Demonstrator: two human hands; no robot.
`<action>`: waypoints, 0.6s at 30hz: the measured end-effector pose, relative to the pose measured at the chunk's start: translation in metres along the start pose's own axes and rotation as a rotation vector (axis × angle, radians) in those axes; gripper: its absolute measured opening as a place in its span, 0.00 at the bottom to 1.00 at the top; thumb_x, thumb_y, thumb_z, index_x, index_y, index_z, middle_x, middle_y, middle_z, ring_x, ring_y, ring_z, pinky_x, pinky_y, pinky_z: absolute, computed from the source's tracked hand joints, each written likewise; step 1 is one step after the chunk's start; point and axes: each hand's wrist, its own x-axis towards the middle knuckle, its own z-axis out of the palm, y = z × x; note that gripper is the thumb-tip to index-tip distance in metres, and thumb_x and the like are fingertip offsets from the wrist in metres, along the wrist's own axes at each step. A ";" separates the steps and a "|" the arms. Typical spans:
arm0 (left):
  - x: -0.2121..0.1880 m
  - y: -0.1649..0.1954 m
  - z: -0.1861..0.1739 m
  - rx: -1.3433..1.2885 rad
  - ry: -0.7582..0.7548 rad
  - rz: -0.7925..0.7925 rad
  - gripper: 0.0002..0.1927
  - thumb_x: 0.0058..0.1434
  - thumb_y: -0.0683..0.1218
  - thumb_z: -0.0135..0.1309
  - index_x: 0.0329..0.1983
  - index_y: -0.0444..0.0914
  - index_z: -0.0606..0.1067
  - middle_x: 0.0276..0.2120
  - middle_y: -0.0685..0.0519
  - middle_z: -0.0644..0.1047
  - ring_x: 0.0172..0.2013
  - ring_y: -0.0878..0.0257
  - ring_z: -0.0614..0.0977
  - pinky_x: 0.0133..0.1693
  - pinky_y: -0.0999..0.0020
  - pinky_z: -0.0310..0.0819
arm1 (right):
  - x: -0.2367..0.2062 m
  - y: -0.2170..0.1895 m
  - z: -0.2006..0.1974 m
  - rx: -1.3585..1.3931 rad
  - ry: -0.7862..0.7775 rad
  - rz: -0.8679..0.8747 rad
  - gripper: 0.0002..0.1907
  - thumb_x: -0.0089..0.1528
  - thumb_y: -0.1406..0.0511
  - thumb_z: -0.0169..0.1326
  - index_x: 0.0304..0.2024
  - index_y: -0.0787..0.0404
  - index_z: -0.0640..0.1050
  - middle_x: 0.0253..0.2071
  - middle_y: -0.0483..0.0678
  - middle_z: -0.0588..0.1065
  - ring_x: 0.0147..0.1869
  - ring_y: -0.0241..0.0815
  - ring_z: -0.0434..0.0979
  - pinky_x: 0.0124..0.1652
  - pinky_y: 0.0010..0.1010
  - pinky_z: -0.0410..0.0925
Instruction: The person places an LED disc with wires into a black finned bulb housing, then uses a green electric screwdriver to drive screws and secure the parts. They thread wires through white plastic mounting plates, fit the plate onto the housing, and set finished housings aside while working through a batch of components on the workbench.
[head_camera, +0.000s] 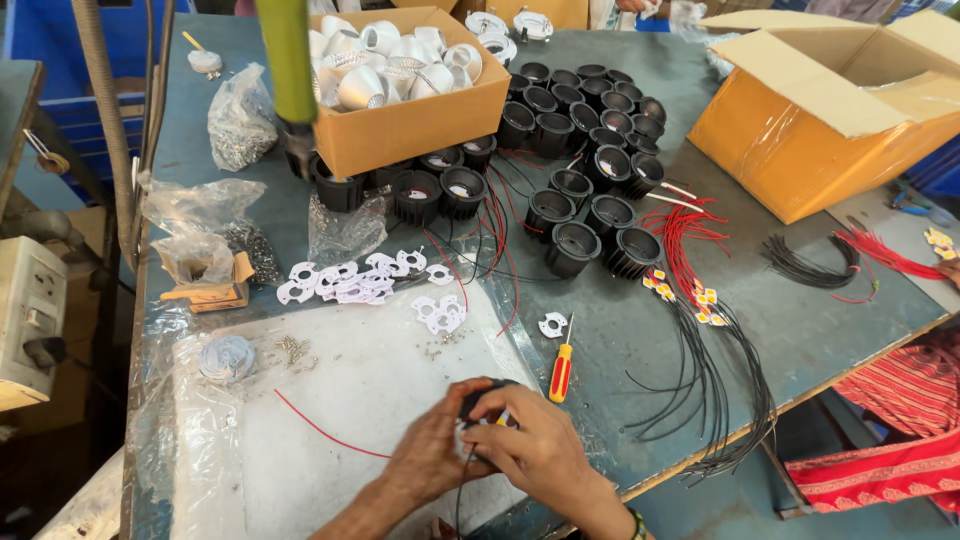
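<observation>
Left hand (432, 447) and right hand (535, 450) both clasped around round black plastic lamp housing (478, 398), on white sheet at near edge of blue-grey metal worktable (620, 330). Thin red wire (320, 428) left of housing, reaching left hand. Red-and-yellow-handled screwdriver (561, 370) just right of housing, untouched.

Lower centre: left hand (430, 455) and right hand (535, 450) meet around a round housing (483, 398) | just right: screwdriver (561, 372) | above: scattered flat rings (350, 282) | upper centre: box of reflectors (405, 125), housings (590, 215) to its right | far right: open carton (800, 150).
</observation>
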 end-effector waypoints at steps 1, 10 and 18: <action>0.004 0.000 0.006 0.019 -0.043 -0.071 0.48 0.48 0.51 0.72 0.69 0.46 0.58 0.54 0.52 0.78 0.52 0.54 0.84 0.52 0.61 0.81 | -0.002 0.000 0.000 -0.034 -0.016 -0.007 0.11 0.54 0.67 0.67 0.39 0.54 0.83 0.44 0.44 0.77 0.45 0.45 0.79 0.40 0.35 0.71; -0.025 -0.017 -0.023 0.237 -0.291 -0.294 0.52 0.52 0.53 0.67 0.76 0.53 0.50 0.63 0.55 0.74 0.56 0.58 0.80 0.59 0.62 0.73 | -0.007 -0.005 0.011 -0.127 -0.136 0.044 0.25 0.49 0.62 0.69 0.47 0.59 0.78 0.52 0.48 0.73 0.56 0.52 0.71 0.50 0.42 0.65; -0.074 -0.092 -0.010 -0.113 -0.104 -0.274 0.42 0.60 0.56 0.61 0.75 0.46 0.56 0.56 0.53 0.83 0.50 0.64 0.89 0.55 0.67 0.80 | 0.020 -0.004 0.030 -0.048 -0.352 -0.107 0.14 0.58 0.63 0.65 0.41 0.57 0.73 0.37 0.47 0.71 0.44 0.51 0.76 0.43 0.40 0.69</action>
